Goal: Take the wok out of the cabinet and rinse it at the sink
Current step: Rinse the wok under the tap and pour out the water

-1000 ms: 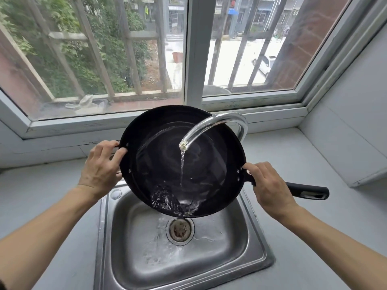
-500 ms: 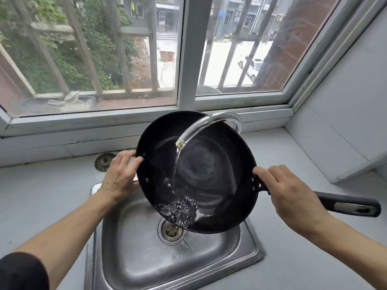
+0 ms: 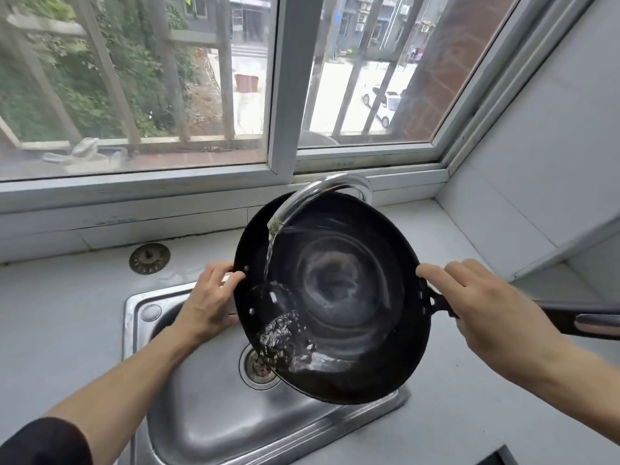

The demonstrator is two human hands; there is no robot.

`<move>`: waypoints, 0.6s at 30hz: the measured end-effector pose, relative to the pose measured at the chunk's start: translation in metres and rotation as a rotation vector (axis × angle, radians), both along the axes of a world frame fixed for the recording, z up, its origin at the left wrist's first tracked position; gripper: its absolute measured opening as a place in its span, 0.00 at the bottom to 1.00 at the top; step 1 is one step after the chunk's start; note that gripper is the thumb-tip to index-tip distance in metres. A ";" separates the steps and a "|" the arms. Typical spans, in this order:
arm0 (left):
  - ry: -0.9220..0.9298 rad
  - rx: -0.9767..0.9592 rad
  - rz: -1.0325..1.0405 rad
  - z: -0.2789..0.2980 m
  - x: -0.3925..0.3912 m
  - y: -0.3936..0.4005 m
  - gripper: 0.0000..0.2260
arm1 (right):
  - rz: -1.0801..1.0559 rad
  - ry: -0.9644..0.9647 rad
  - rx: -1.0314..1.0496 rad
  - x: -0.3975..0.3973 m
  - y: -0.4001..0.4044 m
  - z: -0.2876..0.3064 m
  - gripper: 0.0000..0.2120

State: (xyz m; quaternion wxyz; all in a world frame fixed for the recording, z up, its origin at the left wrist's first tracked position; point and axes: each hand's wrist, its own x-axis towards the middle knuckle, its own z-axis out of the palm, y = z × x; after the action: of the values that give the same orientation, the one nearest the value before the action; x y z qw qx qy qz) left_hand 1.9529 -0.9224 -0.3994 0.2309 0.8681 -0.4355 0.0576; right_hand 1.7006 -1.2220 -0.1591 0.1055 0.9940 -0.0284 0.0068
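A black wok (image 3: 349,297) hangs tilted over the right part of the steel sink (image 3: 201,424), its inside facing me. Water runs from the curved chrome tap (image 3: 322,193) onto the wok's left inner wall and pools at its low front edge, above the drain (image 3: 256,367). My left hand (image 3: 209,302) grips the wok's left rim, by its small side handle. My right hand (image 3: 483,303) holds the long black handle (image 3: 583,322) where it joins the rim. The handle sticks out to the right over the counter.
A loose sink strainer (image 3: 149,258) lies on the grey counter (image 3: 60,313) behind the sink's left corner. A barred window (image 3: 281,95) stands behind the tap. A tiled wall (image 3: 536,146) closes the right side. A dark corner (image 3: 500,458) shows at the bottom right.
The wok has shifted right and slightly lower over the sink, so the water stream now lands nearer its left wall. Both hands kept their grip.
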 end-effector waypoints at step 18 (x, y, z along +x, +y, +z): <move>0.229 0.036 -0.186 -0.037 -0.046 0.004 0.36 | -0.027 0.211 0.125 -0.007 0.005 0.027 0.31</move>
State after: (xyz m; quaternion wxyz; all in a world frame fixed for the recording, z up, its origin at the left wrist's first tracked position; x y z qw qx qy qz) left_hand 1.9066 -0.9179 -0.4361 0.2676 0.8289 -0.4860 -0.0713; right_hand 1.6933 -1.2169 -0.1320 0.0459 0.9933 -0.0310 -0.1012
